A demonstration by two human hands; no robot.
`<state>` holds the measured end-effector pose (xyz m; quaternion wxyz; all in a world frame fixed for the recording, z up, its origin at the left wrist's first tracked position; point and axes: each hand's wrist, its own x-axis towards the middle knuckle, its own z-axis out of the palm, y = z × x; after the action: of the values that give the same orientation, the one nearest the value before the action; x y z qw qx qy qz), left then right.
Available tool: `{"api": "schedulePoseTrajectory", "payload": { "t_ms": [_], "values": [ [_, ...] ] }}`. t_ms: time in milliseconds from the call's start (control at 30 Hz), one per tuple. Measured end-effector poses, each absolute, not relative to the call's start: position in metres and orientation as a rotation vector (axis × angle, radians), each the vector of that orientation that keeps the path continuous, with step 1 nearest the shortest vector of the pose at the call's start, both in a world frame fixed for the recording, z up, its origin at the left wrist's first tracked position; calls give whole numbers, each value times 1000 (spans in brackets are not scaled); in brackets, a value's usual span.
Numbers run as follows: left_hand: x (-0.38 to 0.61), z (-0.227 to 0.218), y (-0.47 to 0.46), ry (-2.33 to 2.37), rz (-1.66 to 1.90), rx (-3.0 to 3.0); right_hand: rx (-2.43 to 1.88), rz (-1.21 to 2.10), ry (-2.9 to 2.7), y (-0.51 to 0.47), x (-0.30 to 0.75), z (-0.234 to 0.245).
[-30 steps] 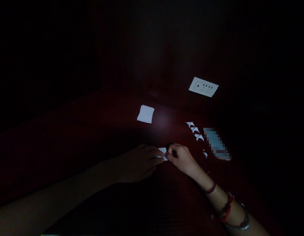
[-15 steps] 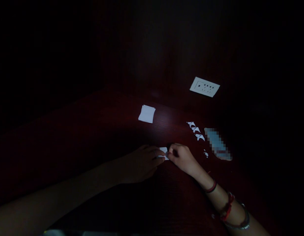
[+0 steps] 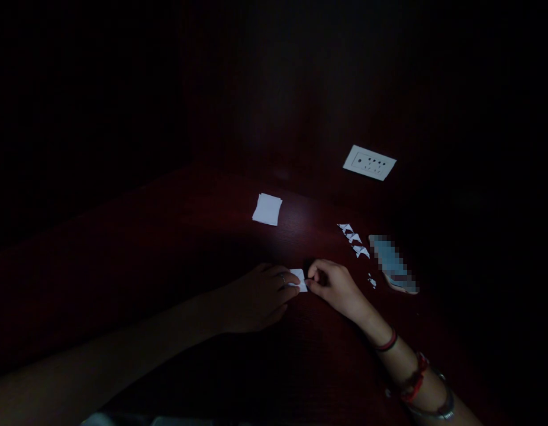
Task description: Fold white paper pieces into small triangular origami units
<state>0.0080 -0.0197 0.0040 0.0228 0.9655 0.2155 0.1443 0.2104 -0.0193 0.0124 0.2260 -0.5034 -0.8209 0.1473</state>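
A small white piece of paper (image 3: 302,282) lies on the dark red table, partly covered by my fingers. My left hand (image 3: 265,296), wearing a ring, rests flat with its fingers stretched across the left part of the paper. At the right edge of the paper, my right hand (image 3: 334,287) has its fingers curled and its thumb against the index finger, pinching that edge. Beyond my hands sits a stack of square white paper (image 3: 267,210). Folded white paper pieces (image 3: 353,238) form a slanting row on the right.
Tiny white scraps (image 3: 372,281) lie to the right of my right hand. A phone-shaped object (image 3: 393,263) with a blurred-out surface is beside the folded pieces. A white socket panel (image 3: 370,163) is on the back wall. The surroundings are very dark.
My right fingertips have shifted slightly right, from over the paper to its edge, exposing more of it. My left hand stays on the paper. The whole view has moved a little.
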Motion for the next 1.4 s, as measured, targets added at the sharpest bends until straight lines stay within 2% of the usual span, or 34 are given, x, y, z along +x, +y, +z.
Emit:
{"api": "schedulePoseTrajectory", "payload": {
  "t_ms": [200, 500, 933, 1067, 1233, 1400],
  "values": [
    [8, 6, -20, 679, 452, 2994, -1117, 254, -2600, -28, 216, 25],
    [9, 6, -21, 687, 451, 2997, -1185, 85, -2736, -31, 219, 29],
    [9, 5, -21, 698, 444, 3000, -1178, 102, -2762, -33, 220, 30],
    [9, 5, -21, 696, 435, 2996, -1268, 146, -2650, -30, 219, 28],
    [9, 4, -21, 680, 446, 2996, -1337, 405, -2371, -22, 215, 18],
    [9, 5, -21, 672, 457, 2986, -1366, 520, -2272, -16, 212, 10]
  ]
}}
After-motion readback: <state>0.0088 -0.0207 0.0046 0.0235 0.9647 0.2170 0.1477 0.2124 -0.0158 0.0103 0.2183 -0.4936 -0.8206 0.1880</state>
